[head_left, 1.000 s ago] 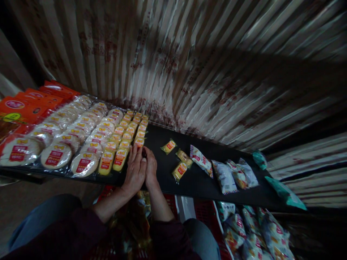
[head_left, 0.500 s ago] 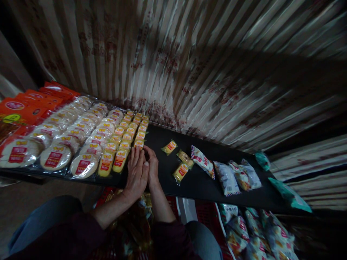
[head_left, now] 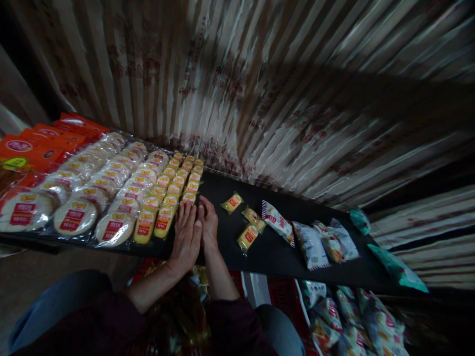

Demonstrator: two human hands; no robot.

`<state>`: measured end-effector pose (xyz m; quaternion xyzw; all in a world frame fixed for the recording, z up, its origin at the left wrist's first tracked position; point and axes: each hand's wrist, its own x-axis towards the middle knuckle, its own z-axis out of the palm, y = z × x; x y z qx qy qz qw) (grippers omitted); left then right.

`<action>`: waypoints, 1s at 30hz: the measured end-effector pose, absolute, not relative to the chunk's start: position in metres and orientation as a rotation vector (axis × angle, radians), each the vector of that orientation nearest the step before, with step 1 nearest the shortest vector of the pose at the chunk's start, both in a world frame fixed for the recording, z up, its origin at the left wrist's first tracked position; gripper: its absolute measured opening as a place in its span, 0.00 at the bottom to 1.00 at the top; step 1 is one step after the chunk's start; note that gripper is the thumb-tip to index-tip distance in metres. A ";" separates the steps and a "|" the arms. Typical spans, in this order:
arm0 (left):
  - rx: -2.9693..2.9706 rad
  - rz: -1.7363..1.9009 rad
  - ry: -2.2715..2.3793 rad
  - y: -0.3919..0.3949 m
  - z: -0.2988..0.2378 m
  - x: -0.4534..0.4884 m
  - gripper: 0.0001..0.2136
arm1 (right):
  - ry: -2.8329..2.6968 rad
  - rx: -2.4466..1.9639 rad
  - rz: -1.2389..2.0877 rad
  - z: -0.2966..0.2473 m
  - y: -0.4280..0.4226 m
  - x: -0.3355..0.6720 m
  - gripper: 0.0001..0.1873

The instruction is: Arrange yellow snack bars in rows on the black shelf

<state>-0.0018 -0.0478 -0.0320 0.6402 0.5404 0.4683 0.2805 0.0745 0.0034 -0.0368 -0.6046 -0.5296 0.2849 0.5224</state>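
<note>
My left hand (head_left: 186,236) lies over the near end of the third row of small yellow wrapped snacks (head_left: 189,198), its fingers stretched forward. Beside it, my right hand (head_left: 208,221) is close against the row's right side, fingers extended and slightly curled. Whatever lies under the two palms is hidden. To the left, two more rows of yellow wrapped snacks (head_left: 163,221) run toward the back. Further left are overlapping rows of round white rice crackers (head_left: 115,227) in clear wrappers with red labels.
Loose yellow packets (head_left: 248,238), white snack bags (head_left: 310,244) and green packets (head_left: 398,267) lie to the right on the black shelf (head_left: 274,259). Orange bags (head_left: 40,141) stand at the far left. Below the shelf, a red basket (head_left: 285,296) and filled snack bags (head_left: 352,316) show. A pleated curtain (head_left: 237,99) hangs behind.
My right hand has shifted slightly, its fingers now straighter and reaching a little further forward. My left hand stays nearly in place at the row's near end.
</note>
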 end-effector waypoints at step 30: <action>1.677 1.244 1.417 -0.041 -0.026 -0.007 0.25 | -1.253 -1.310 0.861 -0.051 0.018 0.070 0.23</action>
